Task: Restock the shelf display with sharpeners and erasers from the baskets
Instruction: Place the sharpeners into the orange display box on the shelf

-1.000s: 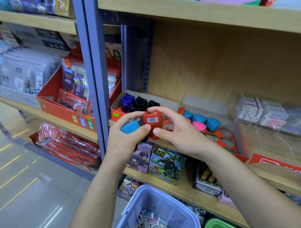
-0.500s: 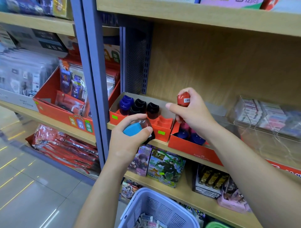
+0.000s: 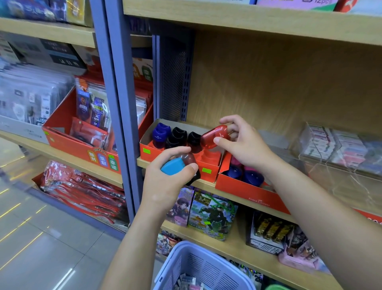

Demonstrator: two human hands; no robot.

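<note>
The right hand pinches a red sharpener between thumb and fingertips. It holds the sharpener tilted over the right end of the red display tray, just beside the black sharpeners standing in it. The white print on the red shell is too small to read. The left hand is curled round a blue sharpener and a dark red sharpener, in front of the tray's front wall. A purple sharpener stands at the tray's left end, and two blank green stickers sit on its front. Touching the tray's right side is a second red tray printed "FABER-CASTELL", which holds navy sharpeners. Left of the tray, past the grey upright, a red box carries Chinese characters on coloured tags. Well below the tray is a lavender basket. On the shelf above the tray, a package reads "12pc".
</note>
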